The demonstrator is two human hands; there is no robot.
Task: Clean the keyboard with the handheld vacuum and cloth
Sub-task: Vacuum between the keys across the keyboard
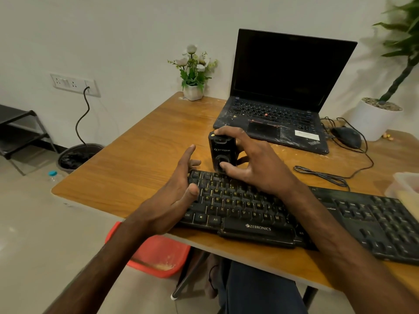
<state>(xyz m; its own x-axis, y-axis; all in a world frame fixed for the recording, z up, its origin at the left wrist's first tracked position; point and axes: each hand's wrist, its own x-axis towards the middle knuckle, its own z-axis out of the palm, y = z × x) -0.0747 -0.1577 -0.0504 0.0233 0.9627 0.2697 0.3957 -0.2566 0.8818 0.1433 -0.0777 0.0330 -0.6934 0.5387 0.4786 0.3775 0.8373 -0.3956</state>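
Observation:
A black Zebronics keyboard (260,214) lies along the front of the wooden desk (145,150). A small black handheld vacuum (221,152) stands upright just behind the keyboard's top left corner. My right hand (254,159) grips it, forefinger on its top, thumb on its lower front. My left hand (179,191) hovers over the keyboard's left end with fingers spread and straight, holding nothing. No cloth is in view.
An open black laptop (285,98) dusted with crumbs sits behind the vacuum, beside a mouse (347,137) and its cable. A small flower pot (193,87) stands at the back, a large white planter (376,118) at right. A red dustpan (158,254) lies under the desk.

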